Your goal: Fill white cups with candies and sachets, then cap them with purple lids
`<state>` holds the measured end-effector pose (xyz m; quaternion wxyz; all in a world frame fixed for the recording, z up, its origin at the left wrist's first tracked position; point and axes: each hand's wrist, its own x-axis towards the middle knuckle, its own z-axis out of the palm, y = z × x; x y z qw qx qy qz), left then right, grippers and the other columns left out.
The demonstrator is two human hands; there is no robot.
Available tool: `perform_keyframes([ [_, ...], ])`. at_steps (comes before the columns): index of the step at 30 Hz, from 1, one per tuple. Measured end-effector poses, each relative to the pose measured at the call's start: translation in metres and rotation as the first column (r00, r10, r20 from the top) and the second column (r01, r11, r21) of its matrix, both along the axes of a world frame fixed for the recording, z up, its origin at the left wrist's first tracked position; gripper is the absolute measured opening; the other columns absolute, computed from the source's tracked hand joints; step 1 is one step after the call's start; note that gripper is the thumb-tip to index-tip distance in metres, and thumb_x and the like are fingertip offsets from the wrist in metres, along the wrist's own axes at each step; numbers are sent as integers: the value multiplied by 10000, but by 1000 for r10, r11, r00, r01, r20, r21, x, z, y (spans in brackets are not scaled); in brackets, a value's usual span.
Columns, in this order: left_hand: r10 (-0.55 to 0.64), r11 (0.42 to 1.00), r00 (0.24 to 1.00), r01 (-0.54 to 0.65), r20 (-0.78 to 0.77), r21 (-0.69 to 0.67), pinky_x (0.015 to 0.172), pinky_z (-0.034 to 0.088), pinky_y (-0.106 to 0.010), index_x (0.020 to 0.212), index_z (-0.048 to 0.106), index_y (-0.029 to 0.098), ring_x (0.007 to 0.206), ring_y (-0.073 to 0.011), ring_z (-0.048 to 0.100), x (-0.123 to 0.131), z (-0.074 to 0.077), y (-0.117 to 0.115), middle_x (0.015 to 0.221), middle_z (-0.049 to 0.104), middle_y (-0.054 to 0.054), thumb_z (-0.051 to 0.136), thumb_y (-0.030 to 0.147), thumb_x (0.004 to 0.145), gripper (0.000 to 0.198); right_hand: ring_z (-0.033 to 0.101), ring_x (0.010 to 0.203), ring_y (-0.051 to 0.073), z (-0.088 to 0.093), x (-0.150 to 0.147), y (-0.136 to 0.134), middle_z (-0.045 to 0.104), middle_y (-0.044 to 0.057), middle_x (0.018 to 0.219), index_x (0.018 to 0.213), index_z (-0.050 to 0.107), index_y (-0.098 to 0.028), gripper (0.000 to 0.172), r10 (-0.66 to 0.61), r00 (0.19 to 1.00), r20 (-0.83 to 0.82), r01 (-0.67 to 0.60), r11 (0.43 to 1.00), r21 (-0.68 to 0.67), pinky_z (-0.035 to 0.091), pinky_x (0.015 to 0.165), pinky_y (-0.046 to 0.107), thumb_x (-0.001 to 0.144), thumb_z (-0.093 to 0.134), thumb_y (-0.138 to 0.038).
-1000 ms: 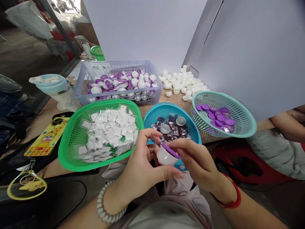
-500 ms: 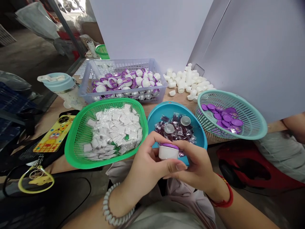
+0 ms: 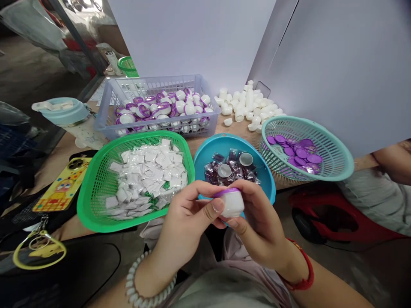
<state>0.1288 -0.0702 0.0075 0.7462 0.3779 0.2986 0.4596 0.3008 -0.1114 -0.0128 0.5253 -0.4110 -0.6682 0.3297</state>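
A small white cup with a purple lid (image 3: 233,204) is held between my two hands, slightly tilted, in front of the blue basin. My left hand (image 3: 189,216) grips its left side, the thumb pressed near the lid's edge. From the right, my right hand (image 3: 261,222) closes on the same cup, with its thumb low and fingers by the lid. Behind them the blue basin (image 3: 201,158) holds dark red-brown sachets (image 3: 236,169) and two translucent cups (image 3: 224,170). White sachets (image 3: 157,167) fill much of the green basket (image 3: 86,201) at left.
Lidded cups (image 3: 163,107) fill a clear plastic crate (image 3: 154,128) at the back. Loose white cups (image 3: 248,105) lie beside it. Purple lids (image 3: 302,154) sit in a teal basket (image 3: 343,164). A tumbler (image 3: 69,117) and yellow phone (image 3: 62,184) are at left; another person's arm (image 3: 393,158) shows at right.
Both hands have turned and tilted the lidded cup, shifting their grip; my left thumb has moved up toward the lid. The whole view has shifted slightly, so the containers appear further left.
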Motion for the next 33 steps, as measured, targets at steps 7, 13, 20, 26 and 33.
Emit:
perform_keyframes([
  [7, 11, 989, 970, 24, -241, 144, 647, 601, -141, 867, 782, 223, 721, -100, 726, -13, 8, 4, 823, 783, 17, 926, 271, 815, 160, 688, 990, 269, 5, 2, -2, 677, 104, 1163, 1483, 453, -300, 477, -61, 962, 267, 12, 983, 182, 623, 845, 398, 1037, 610, -244],
  [13, 95, 980, 965, -47, -244, 195, 639, 595, -125, 878, 763, 235, 701, -89, 731, -7, 11, -6, 791, 752, 37, 901, 275, 846, 147, 681, 888, 250, 14, 4, 1, 680, 97, 1062, 1445, 472, -264, 407, -67, 941, 333, -8, 976, 220, 606, 753, 368, 1052, 568, -231],
  [20, 174, 942, 968, -111, -179, 318, 715, 606, -135, 1095, 818, 325, 794, -108, 757, -9, 2, -8, 897, 806, 24, 913, 378, 843, 274, 683, 910, 199, 21, 0, 8, 708, 31, 1088, 1326, 598, -333, 333, 20, 998, 55, -19, 999, -26, 575, 806, 298, 1021, 716, -394],
  [26, 474, 812, 872, -379, -123, 444, 630, 567, -179, 1067, 852, 310, 685, -130, 648, -17, 0, -8, 761, 712, 4, 874, 450, 865, 246, 665, 899, 193, 26, -25, 19, 686, 23, 1062, 1373, 595, -374, 382, 53, 997, -63, -53, 999, -2, 567, 803, 288, 1017, 717, -431],
  [33, 575, 806, 809, -535, -122, 254, 676, 565, -255, 979, 813, 216, 741, -191, 668, -34, -8, 4, 784, 707, -32, 882, 629, 772, 467, 641, 826, 183, 44, -52, 58, 685, 30, 972, 1256, 587, -265, 290, 192, 976, 103, -197, 980, 34, 538, 720, 288, 1064, 607, -481],
])
